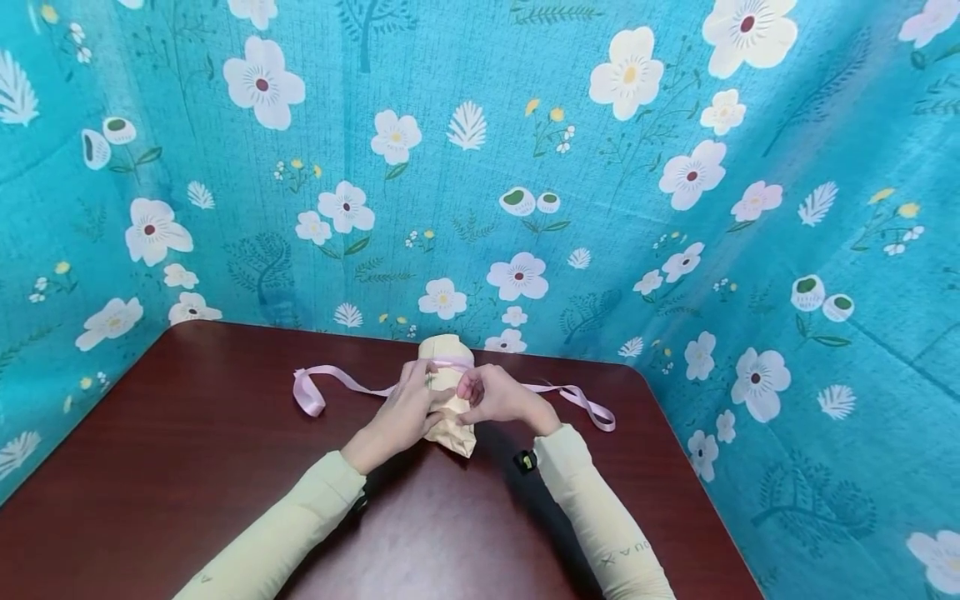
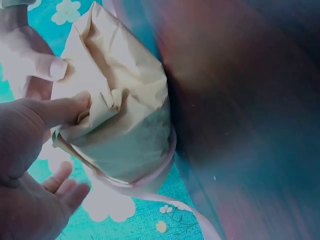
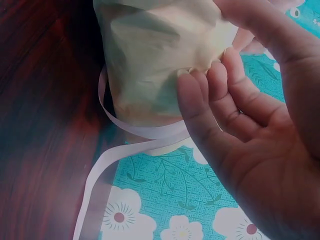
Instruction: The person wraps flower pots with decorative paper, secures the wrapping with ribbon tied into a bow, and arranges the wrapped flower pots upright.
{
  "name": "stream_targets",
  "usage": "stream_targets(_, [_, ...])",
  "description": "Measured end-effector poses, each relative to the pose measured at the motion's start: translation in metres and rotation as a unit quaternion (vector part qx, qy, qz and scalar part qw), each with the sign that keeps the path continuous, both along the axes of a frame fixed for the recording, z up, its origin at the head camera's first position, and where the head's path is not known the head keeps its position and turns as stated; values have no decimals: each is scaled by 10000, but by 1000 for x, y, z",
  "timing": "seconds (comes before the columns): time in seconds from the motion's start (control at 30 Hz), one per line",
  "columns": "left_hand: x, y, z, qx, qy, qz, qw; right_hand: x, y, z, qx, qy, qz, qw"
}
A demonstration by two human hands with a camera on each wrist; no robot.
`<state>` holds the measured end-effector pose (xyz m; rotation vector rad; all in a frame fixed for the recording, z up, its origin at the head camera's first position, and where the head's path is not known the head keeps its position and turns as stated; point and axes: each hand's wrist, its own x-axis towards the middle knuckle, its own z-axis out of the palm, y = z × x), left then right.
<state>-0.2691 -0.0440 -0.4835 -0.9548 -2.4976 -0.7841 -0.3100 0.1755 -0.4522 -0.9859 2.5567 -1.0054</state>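
A cream paper-wrapped bundle (image 1: 444,346) lies on the table, its near end creased and folded over. My left hand (image 1: 403,412) is at its left side. In the left wrist view the left thumb (image 2: 65,110) presses on a paper fold (image 2: 107,102), while the other fingers stand apart from the wrapping. From the right, my right hand (image 1: 501,396) holds the paper with its thumb on top and bent fingertips (image 3: 190,92) at the side. A pink ribbon (image 1: 453,362) runs around the bundle's far part. What the paper contains is hidden.
The ribbon's loose ends (image 1: 307,396) trail over the dark red-brown table (image 1: 225,467) to the left and right. Behind the table and along its sides hangs a turquoise floral cloth (image 1: 465,225). The bundle is near the table's back edge.
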Motion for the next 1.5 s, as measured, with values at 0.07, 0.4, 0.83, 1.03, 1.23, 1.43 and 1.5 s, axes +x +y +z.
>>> stream_targets(0.07, [-1, -2, 1, 18, -164, 90, 9998, 0, -1, -2, -1, 40, -42, 10000])
stream_targets(0.4, [-6, -9, -2, 472, -888, -412, 9941, -3, -4, -3, 78, 137, -103, 9998])
stream_targets(0.83, [-9, -6, -6, 715, -1390, -493, 9865, -24, 19, -2, -304, 706, -1026, 9917])
stream_targets(1.03, [-6, -5, -8, 655, -1410, -402, 9870, -32, 16, -24, -67, 653, -1355, 9886])
stream_targets(1.23, [-2, -4, -7, 438, -1025, -90, 9937, -34, 15, -30, -127, 939, -1425, 9852])
stream_targets(1.43, [-3, -4, -4, -58, -469, 69, 9989, -34, 21, -26, -282, 831, -1497, 9848])
stream_targets(1.5, [-4, -4, -3, -122, -391, -8, 9992, -33, 21, -24, -262, 762, -1557, 9845])
